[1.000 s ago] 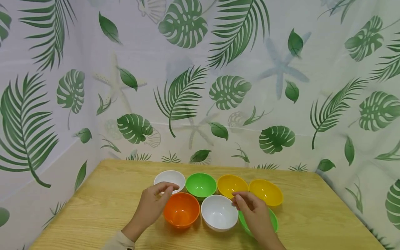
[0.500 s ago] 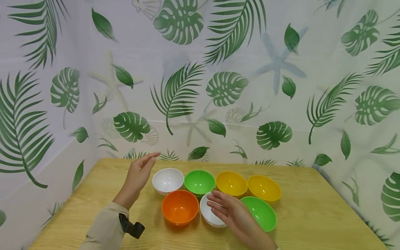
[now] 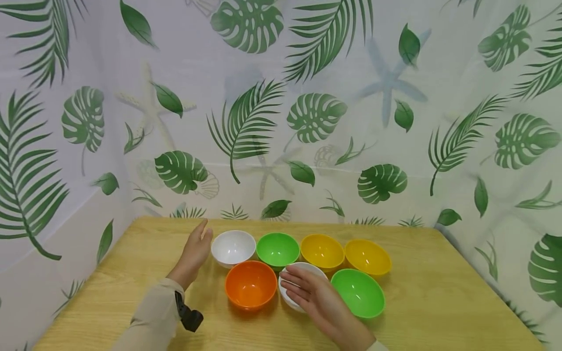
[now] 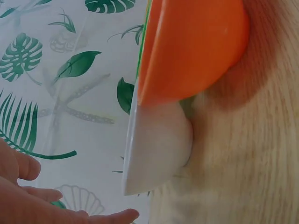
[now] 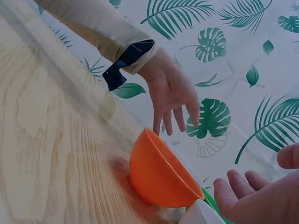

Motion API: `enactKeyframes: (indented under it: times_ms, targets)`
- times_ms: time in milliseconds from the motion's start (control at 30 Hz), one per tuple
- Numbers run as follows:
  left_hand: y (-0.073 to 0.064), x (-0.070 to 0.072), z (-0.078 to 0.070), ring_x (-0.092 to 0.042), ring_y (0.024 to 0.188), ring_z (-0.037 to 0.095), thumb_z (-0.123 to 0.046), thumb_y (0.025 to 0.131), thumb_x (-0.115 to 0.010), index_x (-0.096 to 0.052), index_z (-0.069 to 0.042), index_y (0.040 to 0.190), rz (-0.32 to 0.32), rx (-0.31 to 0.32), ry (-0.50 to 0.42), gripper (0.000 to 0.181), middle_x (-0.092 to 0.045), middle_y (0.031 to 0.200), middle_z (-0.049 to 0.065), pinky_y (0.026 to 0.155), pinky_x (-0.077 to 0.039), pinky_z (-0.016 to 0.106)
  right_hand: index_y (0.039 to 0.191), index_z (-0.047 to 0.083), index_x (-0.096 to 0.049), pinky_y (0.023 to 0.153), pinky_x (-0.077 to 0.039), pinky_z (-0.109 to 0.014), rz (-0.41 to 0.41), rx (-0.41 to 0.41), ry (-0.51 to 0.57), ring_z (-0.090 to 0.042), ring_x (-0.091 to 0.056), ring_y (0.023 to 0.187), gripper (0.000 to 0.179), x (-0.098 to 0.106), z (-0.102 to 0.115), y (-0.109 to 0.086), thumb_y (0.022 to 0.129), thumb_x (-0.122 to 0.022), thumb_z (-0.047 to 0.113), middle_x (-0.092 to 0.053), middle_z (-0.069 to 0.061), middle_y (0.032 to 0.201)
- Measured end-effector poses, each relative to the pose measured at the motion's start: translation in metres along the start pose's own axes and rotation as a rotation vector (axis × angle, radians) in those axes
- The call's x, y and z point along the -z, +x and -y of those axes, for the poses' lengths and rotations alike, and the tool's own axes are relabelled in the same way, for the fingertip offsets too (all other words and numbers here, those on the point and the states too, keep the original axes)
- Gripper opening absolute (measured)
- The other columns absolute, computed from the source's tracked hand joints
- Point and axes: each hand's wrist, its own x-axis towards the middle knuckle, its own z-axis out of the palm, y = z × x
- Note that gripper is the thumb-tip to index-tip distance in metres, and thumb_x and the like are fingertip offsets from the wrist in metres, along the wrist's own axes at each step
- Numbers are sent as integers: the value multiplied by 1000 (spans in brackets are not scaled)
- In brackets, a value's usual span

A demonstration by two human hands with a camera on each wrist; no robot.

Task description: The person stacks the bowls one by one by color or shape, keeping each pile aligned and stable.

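L hand is just left of the rear white bowl, so that bowl lies to the hand's right, at the L end of the back row. The L hand is much nearer to it than the R hand. The bowl is round & upright, so no long axis to match. L fingers are extended, a bit apart, thumb separate, pinching nothing. Prob. a slim gap b/w fingers & rim, tho the L wrist view is dim & cropped, so contact is hard to rule out.

R hand is over the front white bowl, hiding much of it from above; its fingers are straight w/ small gaps, gripping nothing.

Other stuff: orange bowl sits in front of the rear white one & masks most of it in the R wrist view. Back row runs on rightward w/ rear green bowl, inner yellow bowl & outer yellow bowl, packed close. Front green bowl is right of the front white one, its near-left edge partly behind the R hand. All 7 are on the wood counter; leaf-print cloth hangs behind.
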Motion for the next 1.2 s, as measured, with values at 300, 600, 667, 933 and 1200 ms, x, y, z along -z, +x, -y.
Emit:
enactKeyframes:
  times_ms: [300,600,667,933,1200]
  targets:
    - [6,-15,18,-31,132,52,-21,106,-24,1,-3,153,79,73,-147,56,-4,155,31,97,-39,63,145,-10,-27,112,-30,-43,-1,-27,29,-33,-43,133,55,-8,-2,5,105,-36,26,-35,-26,148]
    - [11,-20,29,-42,124,49,-11,105,-22,-3,0,153,50,99,-169,52,-16,149,36,88,-50,54,145,-12,-27,111,-33,-40,-4,-17,23,-30,-47,129,54,-8,-6,4,105,-34,24,-38,-26,146]
    - [12,-21,30,-47,119,45,-8,104,-22,-5,0,153,60,129,-195,53,-18,149,36,84,-54,49,144,-12,-28,111,-33,-40,-7,-12,33,-30,-48,129,53,-8,-6,4,105,-35,23,-41,-25,145]
    - [19,-18,36,-61,88,26,0,96,-27,-21,1,149,64,211,-227,53,-34,141,32,67,-58,31,143,-11,-32,108,-38,-36,-8,-11,52,-29,-49,128,53,-6,-7,5,104,-38,23,-47,-21,142]
    - [14,-21,40,-58,96,31,1,97,-25,-21,4,148,28,179,-242,51,-35,137,35,69,-58,33,143,-12,-30,109,-37,-36,-7,-27,67,-30,-47,130,51,-6,-10,7,105,-35,21,-44,-23,143]
